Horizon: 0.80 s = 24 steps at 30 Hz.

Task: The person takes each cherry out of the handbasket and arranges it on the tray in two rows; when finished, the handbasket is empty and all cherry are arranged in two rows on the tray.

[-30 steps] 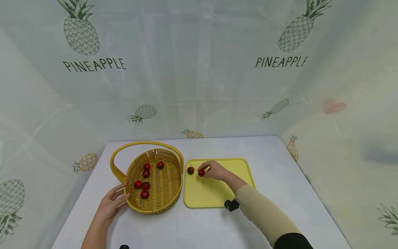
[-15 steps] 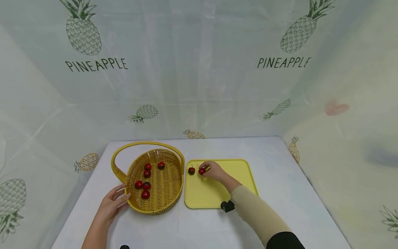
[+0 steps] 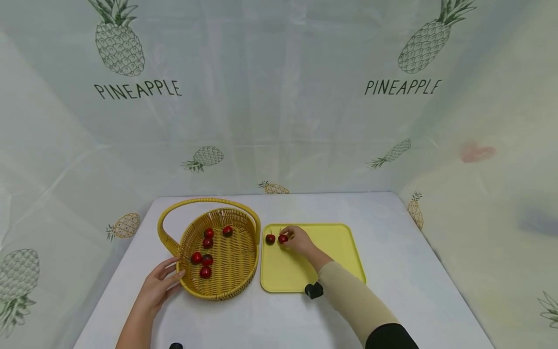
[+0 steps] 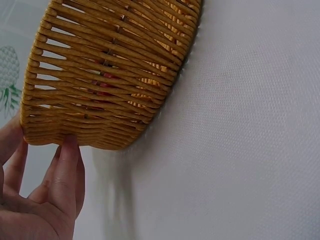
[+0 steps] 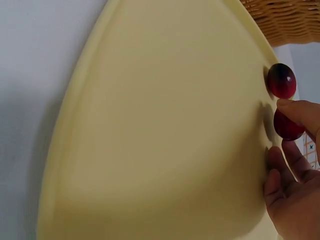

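In the head view my left hand (image 3: 159,286) holds the near left rim of a round yellow wicker basket (image 3: 235,278). The left wrist view has the thumb at the rim and fingertips against the woven wall (image 4: 115,80). Several dark red cherries (image 3: 205,272) lie in the basket, mostly toward its left side. My right hand (image 3: 301,241) pinches a cherry (image 5: 288,125) between thumb and fingers, over the far left part of a yellow tray (image 3: 287,276). Just left of it a second cherry (image 3: 270,239), stem up, lies on the tray. Whether the pinched cherry touches the tray, I cannot tell.
The basket's tall arched handle (image 3: 209,200) leans toward the back. Basket and tray stand side by side on a white table (image 3: 261,320). Behind and around hangs a pale curtain (image 3: 270,111) printed with pineapples. A black object (image 3: 176,345) shows at the bottom edge.
The right forearm and the wrist device have swung slightly left and the pinched cherry stays almost in place. The whole view shifts a little. The left hand keeps its place on the basket.
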Each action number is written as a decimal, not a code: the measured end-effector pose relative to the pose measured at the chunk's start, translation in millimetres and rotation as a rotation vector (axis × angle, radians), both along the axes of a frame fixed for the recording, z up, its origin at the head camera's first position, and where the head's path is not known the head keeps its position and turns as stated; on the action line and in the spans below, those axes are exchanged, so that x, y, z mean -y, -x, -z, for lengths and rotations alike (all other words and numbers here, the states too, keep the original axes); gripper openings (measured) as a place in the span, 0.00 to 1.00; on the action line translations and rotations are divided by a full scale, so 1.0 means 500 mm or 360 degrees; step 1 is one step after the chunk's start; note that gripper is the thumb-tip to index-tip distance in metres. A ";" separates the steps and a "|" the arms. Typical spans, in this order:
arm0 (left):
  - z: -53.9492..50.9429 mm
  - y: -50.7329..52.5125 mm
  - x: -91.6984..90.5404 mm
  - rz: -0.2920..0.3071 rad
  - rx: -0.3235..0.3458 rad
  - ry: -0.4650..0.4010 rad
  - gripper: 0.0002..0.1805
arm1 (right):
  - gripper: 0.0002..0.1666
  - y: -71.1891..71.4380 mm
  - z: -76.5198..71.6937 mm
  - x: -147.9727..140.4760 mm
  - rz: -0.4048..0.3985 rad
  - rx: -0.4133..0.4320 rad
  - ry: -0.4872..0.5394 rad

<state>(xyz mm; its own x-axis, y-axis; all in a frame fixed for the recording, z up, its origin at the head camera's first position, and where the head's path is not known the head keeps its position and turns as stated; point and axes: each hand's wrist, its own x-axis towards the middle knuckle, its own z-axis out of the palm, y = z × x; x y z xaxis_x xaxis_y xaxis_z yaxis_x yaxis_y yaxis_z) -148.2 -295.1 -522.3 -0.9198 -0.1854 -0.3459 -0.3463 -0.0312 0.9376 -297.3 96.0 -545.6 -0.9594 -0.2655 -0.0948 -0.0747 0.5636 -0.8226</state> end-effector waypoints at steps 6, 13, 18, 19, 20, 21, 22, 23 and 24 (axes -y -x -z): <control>0.000 -0.001 -0.001 -0.0003 0.0012 0.0018 0.33 | 0.19 0.003 0.009 0.006 -0.0004 -0.0051 -0.0085; 0.003 0.001 0.000 -0.0009 0.0013 0.0011 0.33 | 0.20 0.007 0.016 0.009 0.0017 -0.0065 -0.0160; 0.003 0.001 -0.002 0.0001 0.0012 0.0022 0.33 | 0.20 0.005 0.014 0.010 0.0003 -0.0093 -0.0206; 0.003 0.001 -0.002 0.0000 0.0013 0.0028 0.34 | 0.20 0.005 0.013 0.010 -0.0004 -0.0100 -0.0213; 0.003 0.001 -0.002 0.0002 0.0015 0.0035 0.34 | 0.20 0.004 0.012 0.010 -0.0009 -0.0104 -0.0214; 0.003 0.000 -0.002 0.0000 0.0016 0.0039 0.34 | 0.20 0.003 0.011 0.011 -0.0013 -0.0107 -0.0215; 0.002 0.000 -0.003 0.0001 0.0019 0.0045 0.34 | 0.20 0.003 0.010 0.012 -0.0013 -0.0109 -0.0213; 0.002 0.000 -0.003 0.0001 0.0020 0.0044 0.34 | 0.20 0.002 0.009 0.012 -0.0013 -0.0109 -0.0214; 0.002 0.000 -0.003 0.0002 0.0021 0.0045 0.34 | 0.20 0.001 0.008 0.013 -0.0008 -0.0103 -0.0214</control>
